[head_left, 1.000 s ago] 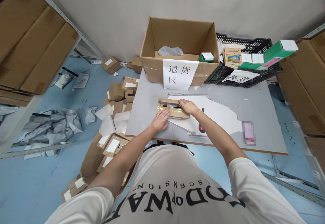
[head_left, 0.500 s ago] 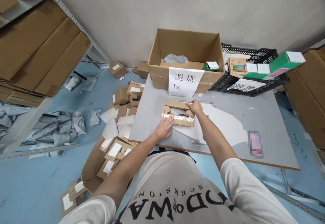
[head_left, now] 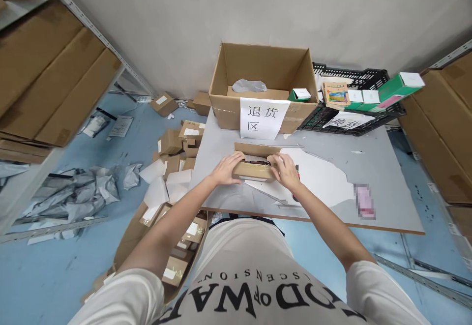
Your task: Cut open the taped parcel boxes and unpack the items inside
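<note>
Crosswise on the table (head_left: 368, 167) lies the small carton (head_left: 254, 169), both hands' fingers (head_left: 236, 160) clasping its ends.

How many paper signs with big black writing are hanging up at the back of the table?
2. One paper sign hangs on the front of the large open cardboard box. The other paper sign lies over the front edge of the black crate to its right, partly out of sight.

Both arms reach forward; left hand (head_left: 225, 168) and right hand (head_left: 286, 171) curl inward, facing each other
</note>
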Action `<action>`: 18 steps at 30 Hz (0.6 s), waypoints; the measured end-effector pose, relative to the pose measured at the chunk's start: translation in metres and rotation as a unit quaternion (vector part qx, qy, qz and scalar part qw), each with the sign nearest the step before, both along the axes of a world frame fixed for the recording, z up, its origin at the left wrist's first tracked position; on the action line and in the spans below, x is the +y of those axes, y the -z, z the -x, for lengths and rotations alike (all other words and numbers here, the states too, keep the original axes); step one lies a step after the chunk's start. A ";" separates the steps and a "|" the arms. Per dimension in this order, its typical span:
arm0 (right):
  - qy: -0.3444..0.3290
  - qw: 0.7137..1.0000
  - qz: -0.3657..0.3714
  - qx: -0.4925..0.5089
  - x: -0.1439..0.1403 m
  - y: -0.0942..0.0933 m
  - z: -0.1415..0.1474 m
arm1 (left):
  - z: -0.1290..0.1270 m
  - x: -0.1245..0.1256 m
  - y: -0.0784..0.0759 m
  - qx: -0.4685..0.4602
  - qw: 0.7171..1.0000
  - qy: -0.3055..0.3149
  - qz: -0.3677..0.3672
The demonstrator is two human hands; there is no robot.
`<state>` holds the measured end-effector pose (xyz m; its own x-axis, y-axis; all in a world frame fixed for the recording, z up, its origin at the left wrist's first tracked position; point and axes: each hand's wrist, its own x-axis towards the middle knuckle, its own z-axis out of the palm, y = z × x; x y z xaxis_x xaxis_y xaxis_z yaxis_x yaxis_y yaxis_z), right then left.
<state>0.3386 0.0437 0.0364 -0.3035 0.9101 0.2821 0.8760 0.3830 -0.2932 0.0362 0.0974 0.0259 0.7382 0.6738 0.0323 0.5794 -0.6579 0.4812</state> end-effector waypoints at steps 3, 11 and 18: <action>-0.089 0.993 0.064 -0.046 -0.009 -0.002 -0.003 | 0.015 0.014 0.004 0.048 0.998 0.001 0.048; -0.092 0.979 0.167 -0.069 -0.028 0.013 -0.004 | 0.018 0.032 -0.001 0.106 0.982 0.037 0.154; -0.074 0.983 0.156 -0.067 -0.090 0.046 0.005 | 0.017 0.034 -0.011 0.088 0.979 0.018 0.181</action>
<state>0.3336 -0.0464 -0.0100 -0.4537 0.8894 -0.0553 0.8565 0.4180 -0.3028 0.0190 0.1317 0.0365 0.7350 0.5902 -0.3338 0.6533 -0.4846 0.5816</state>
